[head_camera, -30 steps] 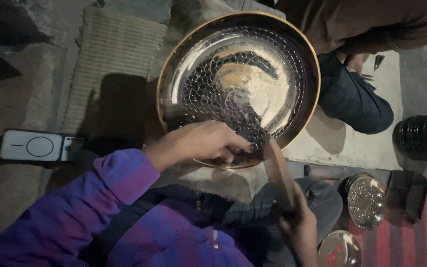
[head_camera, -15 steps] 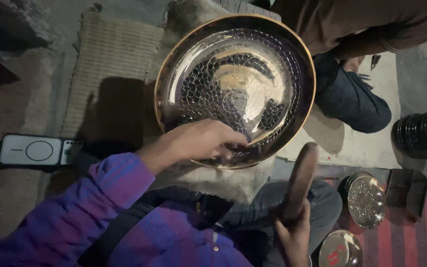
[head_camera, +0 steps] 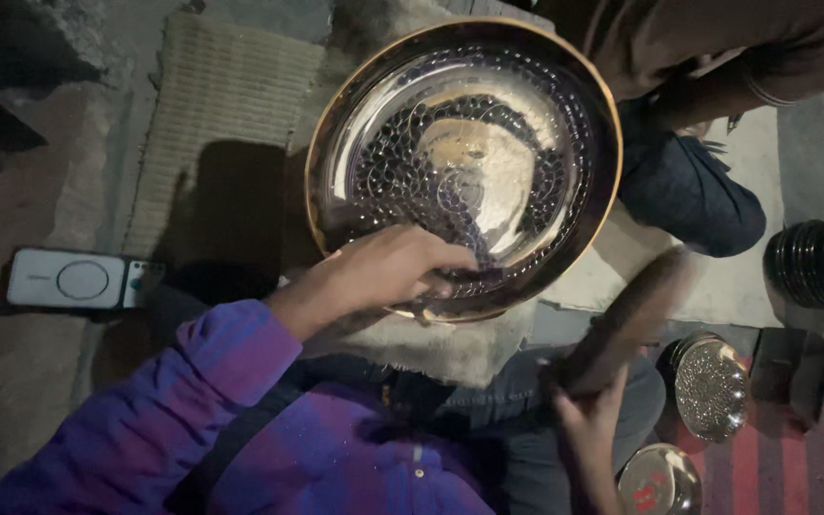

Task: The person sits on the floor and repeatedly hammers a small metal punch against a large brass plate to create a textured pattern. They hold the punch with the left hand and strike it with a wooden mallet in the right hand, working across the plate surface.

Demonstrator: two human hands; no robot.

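Looking down from my head camera, I see my left hand [head_camera: 395,272] lying on the near rim of a large round metal dish [head_camera: 464,167], fingers curled over the edge and gripping it. The dish has a golden rim and a shiny hammered inside, covered in rings of small dents, and it rests tilted on a pale cloth [head_camera: 431,343] in front of my knees. My purple sleeve [head_camera: 193,401] runs up from the lower left to that hand.

My right hand [head_camera: 588,420] is low on the right, closed around the lower end of a wooden mallet [head_camera: 627,319], which slants up and right and is blurred. Its upper end is just beside the dish's lower right rim; I cannot tell whether it touches.

Beside my right hand, two small hammered metal bowls [head_camera: 710,386] sit on a red striped mat [head_camera: 774,458]. A stack of dark bowls [head_camera: 817,262] stands further right. On the left, a white flat device [head_camera: 69,279] lies on the floor next to a woven mat [head_camera: 221,124]. Across the dish another person's knee [head_camera: 689,191] in dark trousers is close to its far right rim.
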